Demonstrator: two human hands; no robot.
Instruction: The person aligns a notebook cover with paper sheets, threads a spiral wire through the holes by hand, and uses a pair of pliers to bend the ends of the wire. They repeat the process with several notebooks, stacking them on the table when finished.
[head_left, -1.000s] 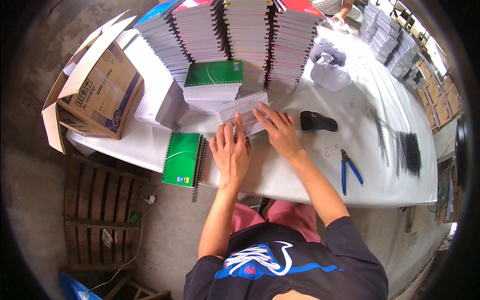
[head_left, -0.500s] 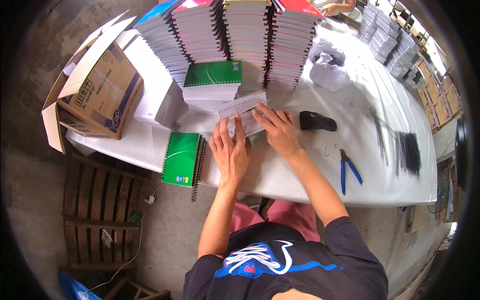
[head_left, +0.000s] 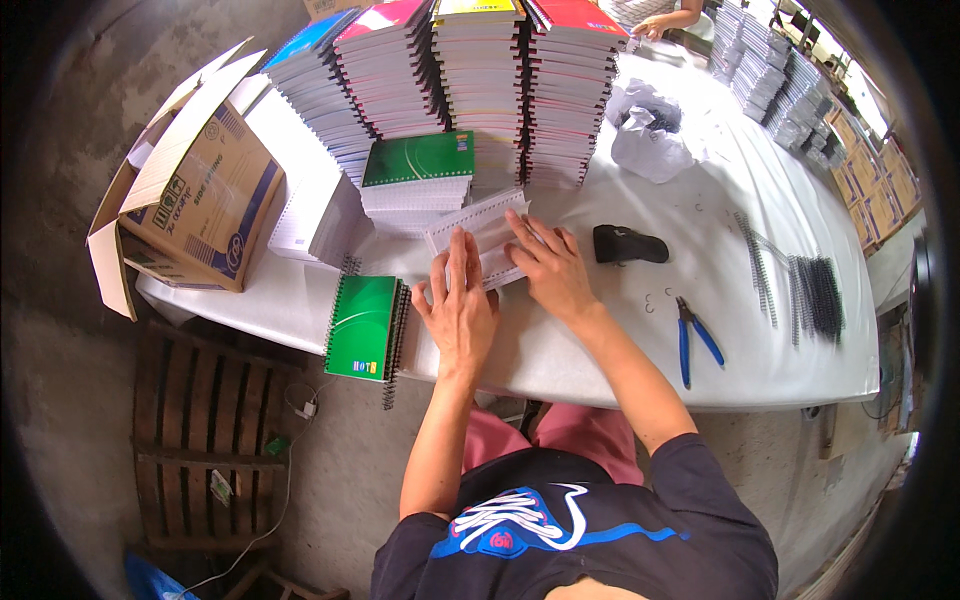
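Left hand (head_left: 457, 302): fingers stretched loosely over the lower left part of a white page pad (head_left: 490, 226), resting on it, not curled round it.
Right hand (head_left: 553, 265): spread wide, fingertips on the pad's right part.
Front edge: the white-covered surface (head_left: 560, 365) ends just under the forearms; a green notebook (head_left: 360, 330) lies by that edge, its black coil (head_left: 388, 394) sticking out past it.
Far side: tall notebook stacks (head_left: 478, 95) rise like a wall, with a green-topped page pile (head_left: 418, 163) just behind the pad.
Room at right: a black pouch-like thing (head_left: 630, 245) sits near the right hand; beyond it, bare white cover runs to the blue-handled pliers (head_left: 697, 342) and the dark wire coils (head_left: 820, 300).
Page pad: between both hands, slanting up to the right, pale, with a row of small holes along its far edge; much of its near part is hidden by fingers.
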